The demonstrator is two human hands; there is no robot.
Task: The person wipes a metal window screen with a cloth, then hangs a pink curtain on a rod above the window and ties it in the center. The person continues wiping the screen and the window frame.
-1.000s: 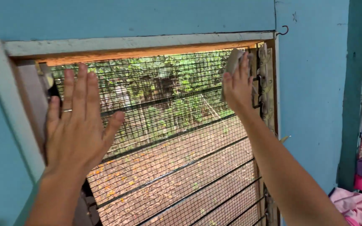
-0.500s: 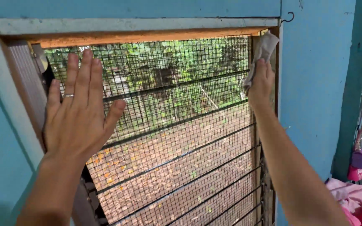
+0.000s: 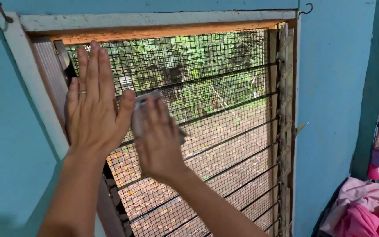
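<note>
We see two bare hands at a wire mesh screen (image 3: 224, 131) set in a window with a pale frame (image 3: 154, 19) in a blue wall (image 3: 334, 87). The left hand (image 3: 94, 105) lies flat and wide against the mesh at the upper left of the opening, fingers straight and close together, a ring (image 3: 83, 92) on one finger. The right hand (image 3: 156, 138) sits just beside it, thumb side nearly touching the left thumb, and presses a grey cloth (image 3: 143, 112) against the screen; the cloth is bunched under the fingers and shows above and to the left of them. Whether the hand grips the cloth or only pins it with the palm, we cannot quite tell from this angle. Behind the mesh run slanted glass louvres (image 3: 224, 145), held at the right by a metal rail (image 3: 284, 131). At the lower right corner lies a heap of pink fabric (image 3: 360, 210).
</note>
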